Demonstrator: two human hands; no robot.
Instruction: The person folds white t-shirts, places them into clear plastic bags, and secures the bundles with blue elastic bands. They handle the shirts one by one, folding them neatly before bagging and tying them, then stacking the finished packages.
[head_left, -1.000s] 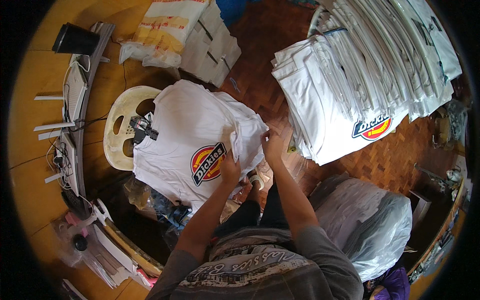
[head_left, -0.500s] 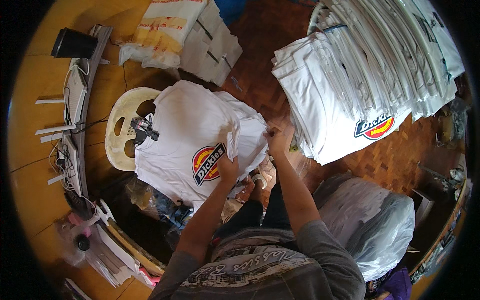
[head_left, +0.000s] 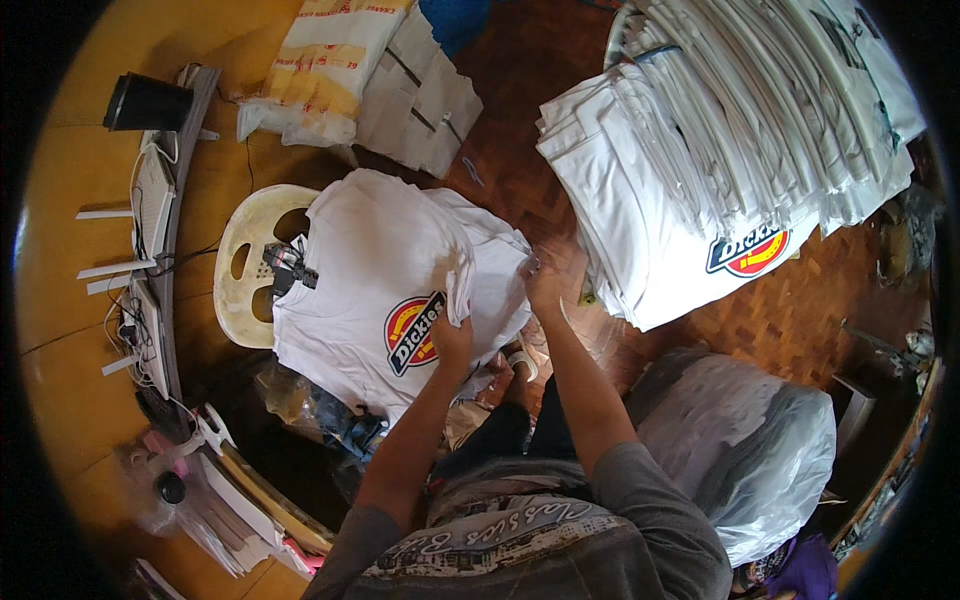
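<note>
A pile of white T-shirts (head_left: 370, 240) lies over a cream plastic chair (head_left: 240, 305), with a red, yellow and black printed logo facing up on the top one. Near the logo, my left hand (head_left: 453, 340) pinches a folded edge of white T-shirt cloth. Further right, my right hand (head_left: 543, 285) has its fingers closed on the same T-shirt's outer edge. Between the two hands the cloth is gathered and partly lifted. A small black object (head_left: 290, 265) rests on the chair by the left side of the pile; its kind is unclear.
At the far right stands a tall stack of folded white shirts (head_left: 640, 200), many in clear plastic sleeves. A plastic-wrapped bundle (head_left: 735, 440) sits near my right side. Wrapped packages (head_left: 420, 100) are behind the chair. Along the left wall runs a shelf (head_left: 180, 200) with routers and cables.
Both hands keep their hold on the T-shirt cloth and have shifted only slightly. The gathered fold by my left hand has changed shape a little. The view has moved slightly.
</note>
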